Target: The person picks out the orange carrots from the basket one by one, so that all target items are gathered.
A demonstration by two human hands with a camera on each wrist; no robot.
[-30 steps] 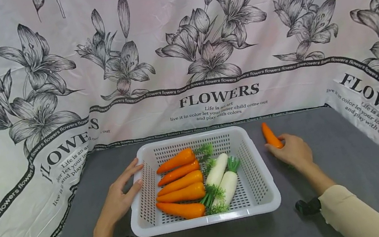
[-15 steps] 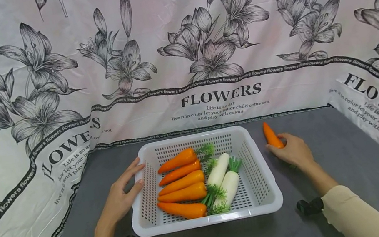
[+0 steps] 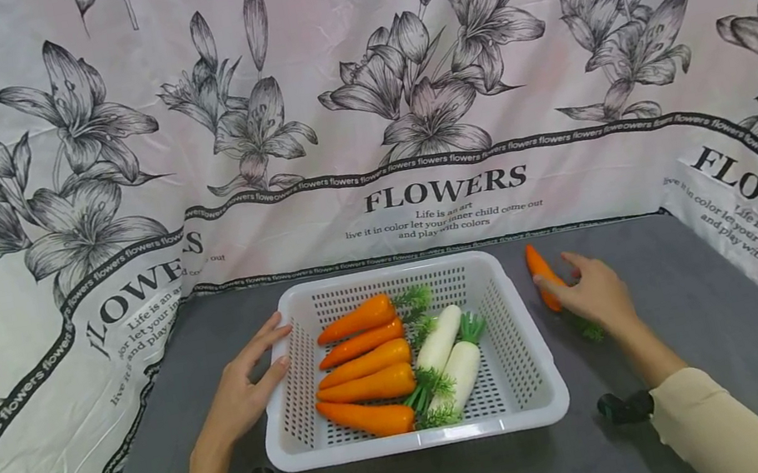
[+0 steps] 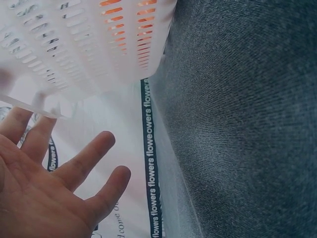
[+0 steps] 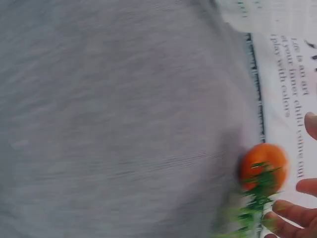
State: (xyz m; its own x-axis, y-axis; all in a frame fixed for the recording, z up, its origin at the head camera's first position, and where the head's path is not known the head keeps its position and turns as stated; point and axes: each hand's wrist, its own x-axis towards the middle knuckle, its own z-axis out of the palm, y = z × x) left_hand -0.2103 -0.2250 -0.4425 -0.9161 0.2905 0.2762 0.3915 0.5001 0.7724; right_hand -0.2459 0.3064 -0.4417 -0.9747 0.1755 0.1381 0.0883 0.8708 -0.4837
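A white slotted basket (image 3: 520, 347) stands mid-table, holding several orange carrots (image 3: 362, 354) and two white radishes (image 3: 446, 356) with green tops. My left hand (image 3: 260, 363) rests with straight fingers against the basket's left wall; in the left wrist view the left hand (image 4: 69, 178) is spread beside the basket (image 4: 99, 49). Right of the basket a loose carrot (image 3: 541, 274) lies on the grey table (image 3: 705, 314). My right hand (image 3: 582, 289) lies over its leafy end, fingers extended, thumb touching it. The right wrist view, blurred, shows the carrot (image 5: 262, 161) end-on, with my fingertips (image 5: 292, 214) apart from it.
Flower-printed cloth (image 3: 430, 92) walls the table at the back and on both sides. Bare grey surface lies in front of the basket and to the far right. Black wrist mounts (image 3: 618, 407) sit at my cuffs.
The right hand's fingers, curled round the loose carrot before, have straightened and shifted slightly right. The carrot now lies flatter on the table. The left hand and basket have not moved.
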